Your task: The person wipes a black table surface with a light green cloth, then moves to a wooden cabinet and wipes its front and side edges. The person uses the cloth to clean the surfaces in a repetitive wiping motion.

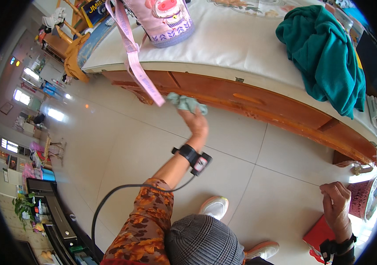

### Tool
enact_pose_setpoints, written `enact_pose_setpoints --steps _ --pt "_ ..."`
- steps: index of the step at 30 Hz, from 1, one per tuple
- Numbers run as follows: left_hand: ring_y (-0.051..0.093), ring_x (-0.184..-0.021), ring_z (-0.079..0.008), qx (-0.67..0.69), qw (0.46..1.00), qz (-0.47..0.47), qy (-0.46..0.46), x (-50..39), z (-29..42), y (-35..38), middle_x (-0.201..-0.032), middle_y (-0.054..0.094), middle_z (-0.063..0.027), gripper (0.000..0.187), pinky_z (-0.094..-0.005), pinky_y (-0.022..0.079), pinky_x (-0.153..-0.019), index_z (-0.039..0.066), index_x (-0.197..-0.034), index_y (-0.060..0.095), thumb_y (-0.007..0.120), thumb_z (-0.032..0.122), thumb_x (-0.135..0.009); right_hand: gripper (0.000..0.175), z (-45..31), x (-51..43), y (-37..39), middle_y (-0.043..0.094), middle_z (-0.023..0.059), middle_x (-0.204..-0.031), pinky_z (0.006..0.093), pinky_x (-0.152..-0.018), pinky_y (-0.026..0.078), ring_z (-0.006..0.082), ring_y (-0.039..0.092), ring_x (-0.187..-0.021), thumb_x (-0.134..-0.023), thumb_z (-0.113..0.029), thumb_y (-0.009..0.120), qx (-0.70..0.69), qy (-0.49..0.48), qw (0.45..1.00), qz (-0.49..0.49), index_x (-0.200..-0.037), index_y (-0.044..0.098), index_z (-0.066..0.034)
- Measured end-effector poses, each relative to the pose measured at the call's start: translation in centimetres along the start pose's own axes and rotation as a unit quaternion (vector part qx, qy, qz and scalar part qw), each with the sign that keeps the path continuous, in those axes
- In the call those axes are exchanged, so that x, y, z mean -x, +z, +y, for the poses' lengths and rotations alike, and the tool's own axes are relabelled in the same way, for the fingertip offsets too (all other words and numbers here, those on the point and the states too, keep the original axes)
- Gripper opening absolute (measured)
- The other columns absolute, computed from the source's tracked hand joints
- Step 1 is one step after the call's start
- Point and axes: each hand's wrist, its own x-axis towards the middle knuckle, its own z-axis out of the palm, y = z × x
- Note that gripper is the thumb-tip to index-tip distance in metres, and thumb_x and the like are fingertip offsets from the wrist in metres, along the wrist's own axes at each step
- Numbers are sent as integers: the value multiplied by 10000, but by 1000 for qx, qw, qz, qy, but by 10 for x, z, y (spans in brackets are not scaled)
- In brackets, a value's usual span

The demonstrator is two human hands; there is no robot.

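My left hand is shut on a crumpled pale green cloth, against or just below the carved brown wooden front of a table. A black strap with a small device and a cable circles that wrist. The loose end of a pink strap hangs beside the cloth, from a pink bottle pouch on the white tabletop. My right hand is at the lower right, its fingers loosely bent, with nothing visible in it. It is near a red patterned bin.
A green garment is heaped on the tabletop's right side and hangs over its edge. A red object lies on the tiled floor below my right hand. A wooden chair with cloths stands at the upper left, a black cabinet at the lower left.
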Motion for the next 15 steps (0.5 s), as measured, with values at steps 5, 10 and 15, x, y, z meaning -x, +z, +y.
enact_pose_setpoints --steps 5,10,15 --pt "356 -1271 -399 -186 922 -258 221 118 33 54 -1315 390 -201 518 -518 331 -1034 52 -1348 412 569 91 -856 209 -5 -6 11 615 109 -732 386 -588 496 297 616 -665 -657 90 586 1 -50 999 8 -833 629 -13" --pt "449 -1217 -309 -142 709 -448 526 150 73 118 -1246 481 -112 359 -454 445 -966 132 -1217 553 567 135 -858 235 -9 -18 18 622 99 -730 379 -598 512 286 629 -668 -643 91 581 -32 -51 998 4 -844 635 -17" --pt "545 -1058 -322 -141 787 -417 433 111 61 88 -1121 543 -121 314 -428 486 -862 76 -1107 595 612 97 -795 229 -7 -8 18 620 99 -715 379 -598 512 286 627 -661 -652 86 574 -38 -67 997 10 -847 634 -17"
